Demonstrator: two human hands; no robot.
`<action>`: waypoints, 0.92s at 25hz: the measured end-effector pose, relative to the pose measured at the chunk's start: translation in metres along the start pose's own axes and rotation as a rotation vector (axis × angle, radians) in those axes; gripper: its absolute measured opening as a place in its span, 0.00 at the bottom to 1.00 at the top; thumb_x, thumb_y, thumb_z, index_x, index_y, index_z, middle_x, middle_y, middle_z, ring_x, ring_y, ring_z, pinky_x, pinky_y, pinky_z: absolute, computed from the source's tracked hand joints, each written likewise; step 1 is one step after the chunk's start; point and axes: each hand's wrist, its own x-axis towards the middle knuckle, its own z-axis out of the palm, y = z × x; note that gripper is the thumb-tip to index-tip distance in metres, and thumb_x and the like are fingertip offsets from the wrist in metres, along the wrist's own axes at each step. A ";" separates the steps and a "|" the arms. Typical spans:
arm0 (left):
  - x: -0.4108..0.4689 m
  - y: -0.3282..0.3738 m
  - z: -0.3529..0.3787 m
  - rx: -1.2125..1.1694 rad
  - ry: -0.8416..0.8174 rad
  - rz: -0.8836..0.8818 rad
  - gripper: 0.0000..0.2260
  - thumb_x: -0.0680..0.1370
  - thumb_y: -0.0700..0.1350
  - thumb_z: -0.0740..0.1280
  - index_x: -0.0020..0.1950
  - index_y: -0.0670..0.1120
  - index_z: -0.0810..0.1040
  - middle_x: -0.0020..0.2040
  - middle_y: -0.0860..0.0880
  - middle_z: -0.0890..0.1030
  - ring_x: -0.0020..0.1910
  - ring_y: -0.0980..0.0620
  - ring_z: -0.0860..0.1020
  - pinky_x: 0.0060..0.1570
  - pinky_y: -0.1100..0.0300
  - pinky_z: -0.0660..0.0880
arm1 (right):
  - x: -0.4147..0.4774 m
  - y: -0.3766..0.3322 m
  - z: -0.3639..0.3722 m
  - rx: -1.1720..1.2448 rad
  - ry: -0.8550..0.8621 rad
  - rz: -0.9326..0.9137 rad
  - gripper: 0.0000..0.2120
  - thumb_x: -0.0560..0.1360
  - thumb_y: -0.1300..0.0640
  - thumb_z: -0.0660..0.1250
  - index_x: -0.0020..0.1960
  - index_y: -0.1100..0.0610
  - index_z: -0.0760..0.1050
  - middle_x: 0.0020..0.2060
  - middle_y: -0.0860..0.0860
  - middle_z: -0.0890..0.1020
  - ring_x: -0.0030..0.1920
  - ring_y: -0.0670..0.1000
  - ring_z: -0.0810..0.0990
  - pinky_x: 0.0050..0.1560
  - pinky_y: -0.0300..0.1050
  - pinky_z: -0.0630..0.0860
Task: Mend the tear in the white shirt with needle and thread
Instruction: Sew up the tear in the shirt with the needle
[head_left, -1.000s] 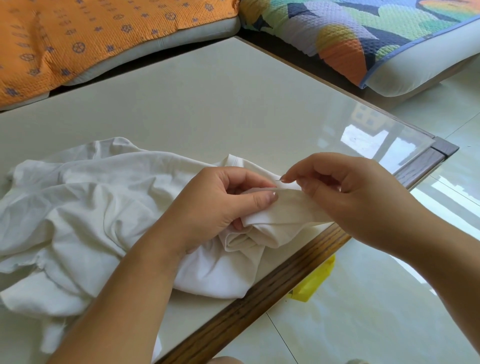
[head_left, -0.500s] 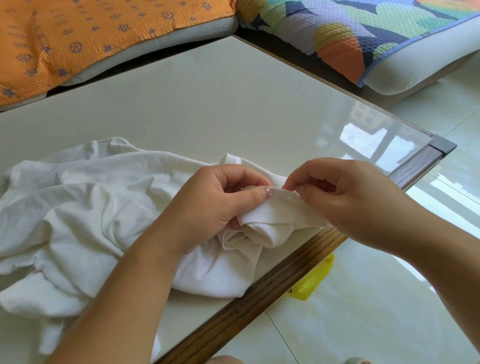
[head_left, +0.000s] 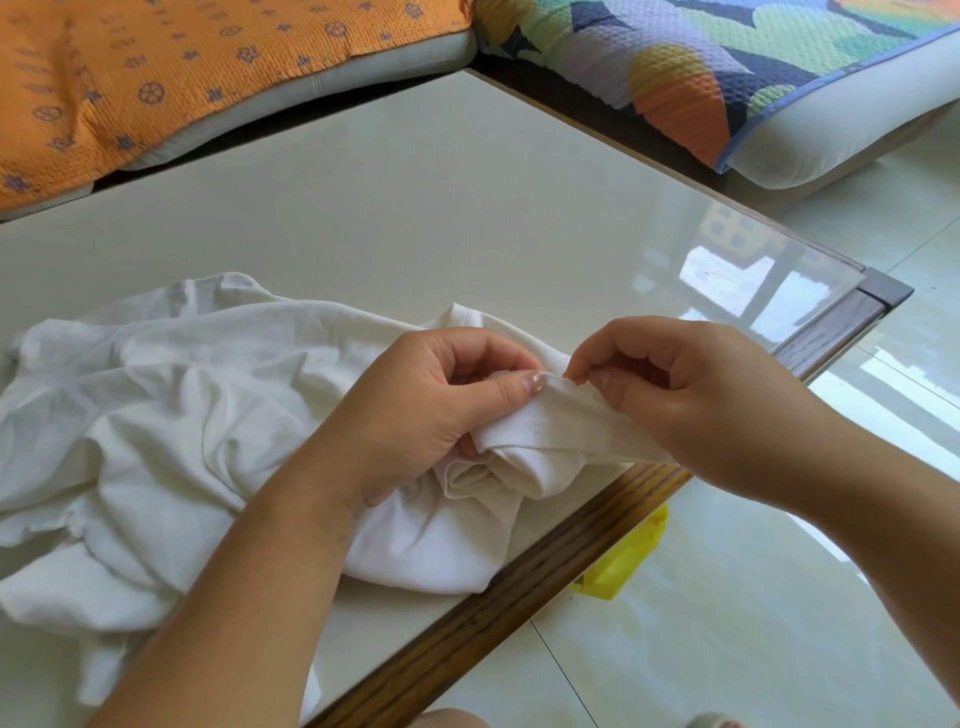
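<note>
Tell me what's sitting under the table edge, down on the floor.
A yellow object lies on the tiled floor, poking out beneath the table's wooden edge. The table covers its rest, so what it is cannot be told.

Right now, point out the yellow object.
Head view, lower right: the yellow object lies on the floor beside the table's wooden edge, below the right hand.

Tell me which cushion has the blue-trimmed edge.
The multicoloured cushion, top right; the orange cushion, top left, carries small blue motifs but shows no such trim.
</note>
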 end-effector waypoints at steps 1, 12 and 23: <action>0.000 0.000 0.000 -0.002 -0.002 0.001 0.03 0.74 0.43 0.72 0.43 0.47 0.85 0.39 0.49 0.83 0.40 0.52 0.80 0.43 0.53 0.76 | 0.000 0.000 0.000 -0.002 0.001 0.003 0.13 0.78 0.58 0.63 0.41 0.42 0.78 0.38 0.42 0.79 0.36 0.47 0.75 0.34 0.37 0.71; 0.001 0.000 -0.001 0.000 -0.008 0.007 0.04 0.75 0.41 0.71 0.43 0.46 0.85 0.38 0.49 0.82 0.39 0.52 0.79 0.41 0.56 0.75 | 0.000 -0.001 -0.001 0.061 -0.005 0.028 0.12 0.78 0.58 0.63 0.41 0.43 0.79 0.35 0.48 0.81 0.35 0.51 0.75 0.34 0.43 0.71; 0.002 -0.001 -0.002 -0.016 -0.018 -0.002 0.03 0.72 0.45 0.72 0.43 0.48 0.85 0.39 0.49 0.83 0.40 0.52 0.79 0.41 0.56 0.76 | 0.001 -0.001 0.000 0.095 -0.013 0.028 0.12 0.77 0.57 0.63 0.43 0.42 0.79 0.36 0.48 0.82 0.38 0.53 0.78 0.39 0.47 0.73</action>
